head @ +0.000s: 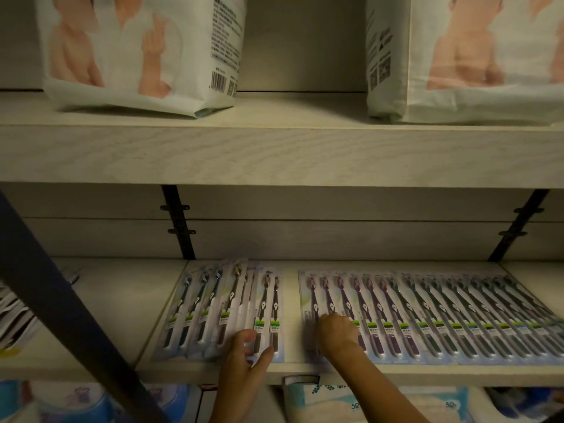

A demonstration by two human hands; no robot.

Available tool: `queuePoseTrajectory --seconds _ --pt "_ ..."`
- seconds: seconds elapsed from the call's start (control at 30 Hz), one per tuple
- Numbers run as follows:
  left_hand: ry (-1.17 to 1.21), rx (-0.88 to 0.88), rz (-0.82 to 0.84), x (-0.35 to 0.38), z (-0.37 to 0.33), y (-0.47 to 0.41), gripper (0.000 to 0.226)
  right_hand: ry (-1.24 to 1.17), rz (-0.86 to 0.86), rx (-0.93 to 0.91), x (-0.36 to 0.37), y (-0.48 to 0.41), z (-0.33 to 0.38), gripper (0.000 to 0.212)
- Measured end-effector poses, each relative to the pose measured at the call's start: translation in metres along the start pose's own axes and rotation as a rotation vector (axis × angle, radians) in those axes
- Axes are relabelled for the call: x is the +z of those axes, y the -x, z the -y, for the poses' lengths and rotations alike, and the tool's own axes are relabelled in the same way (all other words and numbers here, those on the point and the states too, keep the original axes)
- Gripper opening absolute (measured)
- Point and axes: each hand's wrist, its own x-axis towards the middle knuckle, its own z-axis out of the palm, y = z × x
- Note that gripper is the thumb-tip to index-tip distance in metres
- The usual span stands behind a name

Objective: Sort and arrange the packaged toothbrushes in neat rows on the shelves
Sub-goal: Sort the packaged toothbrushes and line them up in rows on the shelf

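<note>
Pale wood-grain shelf (122, 315), dim light. Flat on it lie a left group (222, 309) of packaged toothbrushes, fanned and skewed at the far ends, and a right row (442, 319), long and evenly overlapped, with a bare strip between the 2. Left hand (244, 355) pinches the near ends of the left group's rightmost packs. Right hand (335, 331) sits curled on the first purple pack of the right row; it is blurred, so I cannot tell whether it grips or only presses. Risks: the cards look slick and overlap, so pulling 1 pack likely drags its neighbours and spoils the even row. Near ends lie close to the shelf's front edge, so a tug toward the body could tip packs off. The left fan may spread further if let go unevenly.
</note>
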Motion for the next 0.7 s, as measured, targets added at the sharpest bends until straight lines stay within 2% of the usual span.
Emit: queuePoseTrajectory --seconds 0.17,0.33,0.5,0.7 --pt "-0.193 0.119 0.036 0.028 -0.006 -0.006 0.031 -0.135 -0.116 -0.048 0.006 0.006 -0.004 0.026" --pt "-0.618 0.197 0.097 0.058 -0.009 -0.022 0.051 -0.343 -0.246 -0.168 0.010 0.016 -0.009 0.028" --pt "-0.964 0.209 0.096 0.059 0.001 -0.036 0.059 -0.453 -0.254 -0.266 0.008 0.029 -0.009 0.026" --pt "-1.003 0.086 -0.009 0.049 0.017 -0.048 0.068 -0.486 -0.219 -0.264 0.007 0.033 -0.009 0.023"
